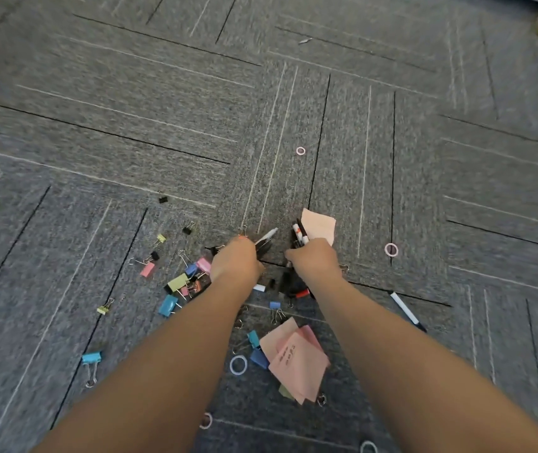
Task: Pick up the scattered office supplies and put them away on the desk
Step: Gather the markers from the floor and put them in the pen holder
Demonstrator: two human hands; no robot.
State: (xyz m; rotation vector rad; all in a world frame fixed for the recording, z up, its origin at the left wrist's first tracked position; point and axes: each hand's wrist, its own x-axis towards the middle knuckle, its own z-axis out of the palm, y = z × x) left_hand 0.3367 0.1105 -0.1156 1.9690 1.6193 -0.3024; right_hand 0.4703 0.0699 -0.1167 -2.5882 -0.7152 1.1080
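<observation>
Two hands of mine reach down to the carpet floor (130, 93), both arms stretched out in front of me. My left hand (235, 259) is curled round a pen (266, 237) whose white tip pokes out past my knuckles, with something dark beside it that I cannot make out. My right hand (315, 260) is closed round a bunch of markers (299, 233) that stand up out of my fist, and a pink note (318, 225) sticks up behind them, touching the hand; whether my fingers pinch it too I cannot tell. Between my wrists lies a dark heap with a red cap (302, 293) at its edge, too blurred to sort out. Just left of my left wrist sits a cluster of binder clips (184, 284), pink, blue, yellow and black, with more clips strewn further left and one blue clip (91, 358) well apart near my left forearm. Between my forearms lies a loose stack of pink notes (295, 359), one with writing on it, with blue clips touching its left side and a white ring (238, 365) just beside them. A white pen with a dark cap (406, 310) lies right of my right forearm. Two pink rings rest on the carpet, one (391, 249) right of my right hand and one (300, 151) well beyond both hands.
</observation>
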